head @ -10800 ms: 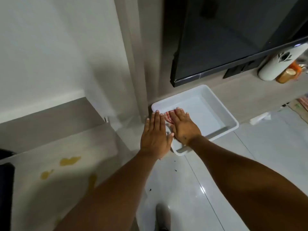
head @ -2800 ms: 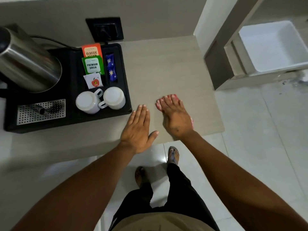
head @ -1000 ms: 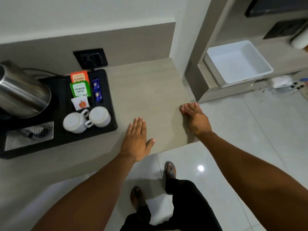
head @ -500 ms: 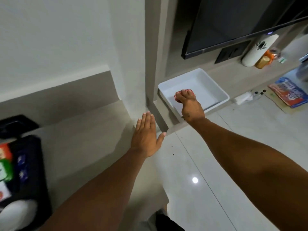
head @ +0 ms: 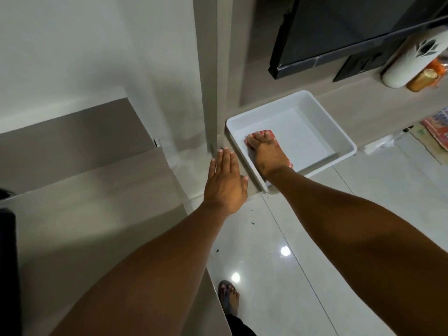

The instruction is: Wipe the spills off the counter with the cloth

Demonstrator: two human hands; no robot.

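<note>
Head view: tub (head: pixel 327 117) just beside counter (head: pixel 97 202) corner; left hand (head: pixel 225 184) flat, empty, over that corner; right hand (head: pixel 266 152) flat, pressing cloth (head: pixel 272 134) in tub.

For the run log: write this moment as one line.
right hand: pressing red cloth inside white tray | left hand: open, flat | counter: no spills in view

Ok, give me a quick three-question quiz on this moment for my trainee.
1. True or false: the right hand presses the red cloth inside the white tub.
2. Where is the left hand? A) in the tub; B) left of the tub; C) gripping the cloth.
3. Fill in: the left hand's fingers are ____ (straight or curled).
Key: 1 true; 2 B; 3 straight.
</note>
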